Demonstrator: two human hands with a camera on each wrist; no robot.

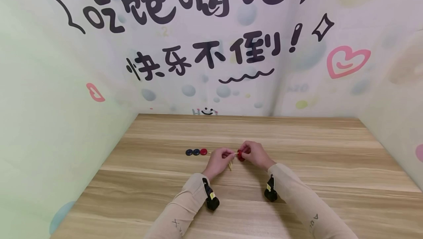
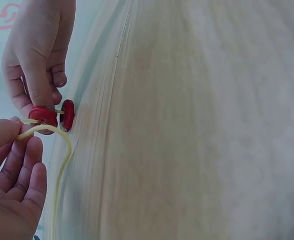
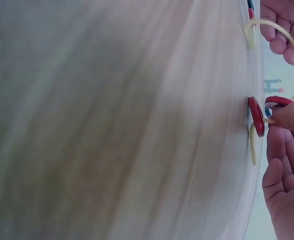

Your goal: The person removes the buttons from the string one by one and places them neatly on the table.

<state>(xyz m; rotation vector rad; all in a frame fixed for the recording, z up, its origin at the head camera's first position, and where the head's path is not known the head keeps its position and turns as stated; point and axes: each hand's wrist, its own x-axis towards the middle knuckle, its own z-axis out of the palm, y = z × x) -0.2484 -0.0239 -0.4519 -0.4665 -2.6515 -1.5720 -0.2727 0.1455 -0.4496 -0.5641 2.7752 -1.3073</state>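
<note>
My left hand (image 1: 219,159) pinches a yellow cord (image 2: 61,172) between thumb and fingertips, and part of the cord dangles below it. Close by on the right, my right hand (image 1: 259,154) pinches a round red button (image 2: 43,116) by its edge. The cord runs through this button. A second red button (image 2: 67,115) hangs on the same cord just beside the first, with a short cord end below it in the right wrist view. In the left wrist view, the fingers of the left hand (image 2: 14,175) lie just below the held button.
Left of the hands, a dark blue button (image 1: 189,152), another dark blue button (image 1: 196,152) and a red button (image 1: 203,151) lie in a row on the wooden table (image 1: 158,136). A printed cloth (image 1: 231,96) stands behind the table's far edge.
</note>
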